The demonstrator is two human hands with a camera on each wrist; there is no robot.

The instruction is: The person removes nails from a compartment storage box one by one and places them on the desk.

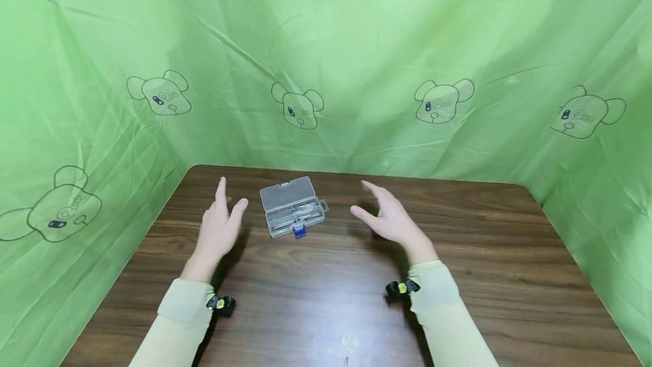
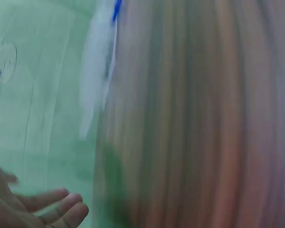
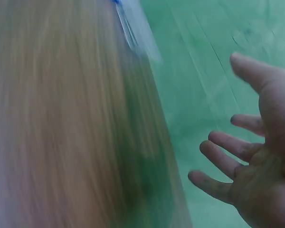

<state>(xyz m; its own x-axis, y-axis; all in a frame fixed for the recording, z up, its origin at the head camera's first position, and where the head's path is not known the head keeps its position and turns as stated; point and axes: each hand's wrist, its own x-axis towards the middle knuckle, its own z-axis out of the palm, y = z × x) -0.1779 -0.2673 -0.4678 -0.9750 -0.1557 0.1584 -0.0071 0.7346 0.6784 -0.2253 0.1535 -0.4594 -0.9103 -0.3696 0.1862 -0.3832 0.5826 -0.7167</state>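
A small clear plastic case (image 1: 294, 208) stands on the table with its lid (image 1: 288, 192) raised toward the back. Thin metal pieces (image 1: 305, 208) lie in its compartments, and a blue latch (image 1: 299, 231) juts from the front. To the left of the case hovers my left hand (image 1: 218, 228), its fingers extended and its thumb apart from them. On the other side, my right hand (image 1: 389, 217) is spread with the palm turned inward. Both hands hold nothing and are apart from the case. The right wrist view shows the right hand's fingers (image 3: 223, 159) loosely bent.
The dark wood-grain table (image 1: 489, 254) has rounded far corners. Green cloth (image 1: 356, 27) with printed bear-head outlines surrounds it at the back and both sides. A black device is strapped at the left wrist (image 1: 221, 305) and another at the right wrist (image 1: 402, 289).
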